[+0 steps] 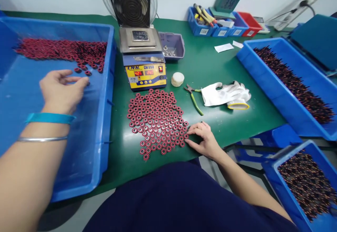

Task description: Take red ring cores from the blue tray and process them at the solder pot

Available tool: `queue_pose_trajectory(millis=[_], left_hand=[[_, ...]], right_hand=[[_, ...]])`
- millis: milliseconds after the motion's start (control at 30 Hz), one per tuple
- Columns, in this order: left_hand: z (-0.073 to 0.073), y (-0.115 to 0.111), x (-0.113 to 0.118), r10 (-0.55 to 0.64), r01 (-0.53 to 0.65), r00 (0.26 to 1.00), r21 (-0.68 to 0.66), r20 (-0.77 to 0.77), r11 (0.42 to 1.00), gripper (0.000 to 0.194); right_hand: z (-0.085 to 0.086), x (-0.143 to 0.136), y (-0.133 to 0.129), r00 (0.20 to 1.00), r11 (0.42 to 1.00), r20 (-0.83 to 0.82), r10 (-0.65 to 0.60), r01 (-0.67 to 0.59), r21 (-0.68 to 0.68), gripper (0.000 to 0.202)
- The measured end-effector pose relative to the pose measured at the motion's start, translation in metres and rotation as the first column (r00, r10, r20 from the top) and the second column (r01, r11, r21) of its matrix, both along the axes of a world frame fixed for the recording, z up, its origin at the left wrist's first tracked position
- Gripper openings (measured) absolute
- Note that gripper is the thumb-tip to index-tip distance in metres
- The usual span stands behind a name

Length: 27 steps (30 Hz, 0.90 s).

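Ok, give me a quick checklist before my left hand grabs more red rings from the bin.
1. Left hand inside the big blue bin, palm down near the loose red rings: ok.
2. Left hand holds nothing: ok.
3. Rings within reach, a few stray ones just past the fingertips: ok.
4. Right hand steadying the edge of the flat ring patch on the green mat: ok.
5. Room on the mat beside the patch: ok.
6. Cutters and white glove lie clear of the patch: ok.
7. Heater temperature: cannot tell.
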<state>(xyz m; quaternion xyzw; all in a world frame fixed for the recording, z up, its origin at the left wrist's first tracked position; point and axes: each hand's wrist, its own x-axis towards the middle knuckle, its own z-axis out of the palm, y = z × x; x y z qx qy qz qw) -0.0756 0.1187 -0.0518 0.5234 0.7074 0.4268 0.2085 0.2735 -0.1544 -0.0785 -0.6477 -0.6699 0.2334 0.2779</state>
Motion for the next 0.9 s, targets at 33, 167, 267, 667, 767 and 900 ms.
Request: queue_pose_trajectory(millis=[33, 167, 267, 667, 767, 900], left_hand=[[0.005, -0.003, 0.005, 0.014, -0.015, 0.999, 0.014, 0.044, 1.000, 0.036], [0.033, -0.031, 0.039, -0.057, 0.025, 0.971, 0.138, 0.231, 0.990, 0.030], [0.046, -0.069, 0.067, -0.336, 0.290, 0.901, 0.194, 0.275, 0.937, 0.024], [0.057, -0.133, 0.091, -0.799, 0.840, 0.491, 0.054, 0.347, 0.540, 0.039], [0.057, -0.130, 0.088, -0.829, 0.855, 0.475, 0.069, 0.297, 0.514, 0.045], [0.056, -0.129, 0.086, -0.878, 0.889, 0.426, 0.080, 0.218, 0.451, 0.046]], right_hand=[[0.001, 0.000, -0.001, 0.999, 1.000, -0.037, -0.023, 0.023, 0.008, 0.012], [0.011, 0.006, 0.008, 0.903, 0.990, -0.412, -0.120, 0.139, 0.015, 0.012], [0.027, 0.008, 0.034, 0.737, 0.989, -0.661, -0.142, 0.126, -0.072, 0.022], [0.076, -0.067, 0.119, 0.509, 0.886, -0.860, 0.037, -0.416, -0.207, 0.025], [0.075, -0.077, 0.122, 0.464, 0.833, -0.884, 0.047, -0.507, -0.222, 0.026], [0.072, -0.082, 0.123, 0.451, 0.807, -0.892, 0.040, -0.541, -0.237, 0.023]])
